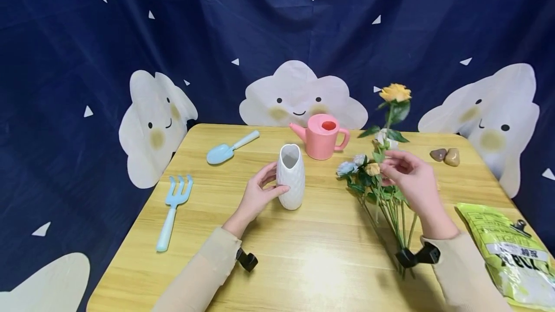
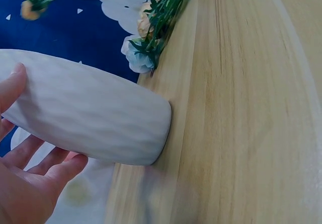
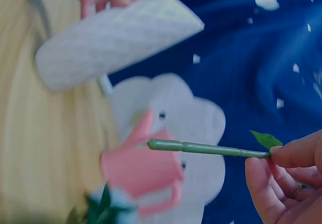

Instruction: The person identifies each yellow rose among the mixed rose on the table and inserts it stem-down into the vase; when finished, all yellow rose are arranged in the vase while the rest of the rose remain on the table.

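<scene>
My left hand [image 1: 259, 190] grips a white textured vase [image 1: 291, 177] from its left side, thumb in front. The vase stands upright on the table, with its slanted mouth uncovered. In my right hand [image 1: 412, 177] a yellow artificial rose [image 1: 395, 93] is pinched by its green stem [image 3: 211, 149], the bloom pointing up. The right wrist view shows the stem's cut end free in the air, apart from the vase. Under this hand lies a bunch of artificial flowers [image 1: 347, 168], blue, white and orange, with stems [image 1: 401, 220] toward the front edge.
Behind the vase stands a pink watering can [image 1: 321, 144]. A light blue trowel [image 1: 221, 153] and hand fork [image 1: 171, 211] lie at left. Two stones [image 1: 452, 157] sit at back right, and a clipped green bag [image 1: 507, 254] lies at the right edge.
</scene>
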Available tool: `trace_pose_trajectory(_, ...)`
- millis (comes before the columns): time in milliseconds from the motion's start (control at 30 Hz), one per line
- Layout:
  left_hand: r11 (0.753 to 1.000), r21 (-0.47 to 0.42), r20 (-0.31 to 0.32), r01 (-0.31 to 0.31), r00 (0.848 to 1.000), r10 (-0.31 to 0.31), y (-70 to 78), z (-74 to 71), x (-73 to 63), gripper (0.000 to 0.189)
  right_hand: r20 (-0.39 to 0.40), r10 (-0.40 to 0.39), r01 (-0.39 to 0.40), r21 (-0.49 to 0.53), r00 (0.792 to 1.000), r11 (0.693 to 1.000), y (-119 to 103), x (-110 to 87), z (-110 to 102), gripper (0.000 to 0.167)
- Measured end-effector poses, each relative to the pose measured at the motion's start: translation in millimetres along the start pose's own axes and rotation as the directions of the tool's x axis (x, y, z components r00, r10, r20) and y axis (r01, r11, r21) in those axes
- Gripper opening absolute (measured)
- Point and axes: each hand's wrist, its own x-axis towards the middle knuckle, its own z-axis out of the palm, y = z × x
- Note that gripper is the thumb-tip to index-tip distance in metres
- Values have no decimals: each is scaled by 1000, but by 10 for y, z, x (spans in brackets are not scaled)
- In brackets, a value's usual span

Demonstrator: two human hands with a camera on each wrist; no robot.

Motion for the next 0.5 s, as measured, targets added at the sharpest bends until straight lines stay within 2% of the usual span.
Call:
trace_pose_trajectory(200, 999, 25, -15, -23, 1000, 23, -20, 1, -16, 62, 56, -145, 148, -57, 988, 987, -318, 251, 428, 26)
trace_pose_trajectory(333, 999, 28, -22, -30, 999, 31, -29, -7, -13, 61, 61, -237, 240, -49, 970, 970, -561, 413, 716, 29)
trace_pose_trajectory(500, 999, 29, -31, -33, 999, 34, -16, 22, -17, 61, 47, -350, 353, -71, 936, 933, -809, 544, 969, 27)
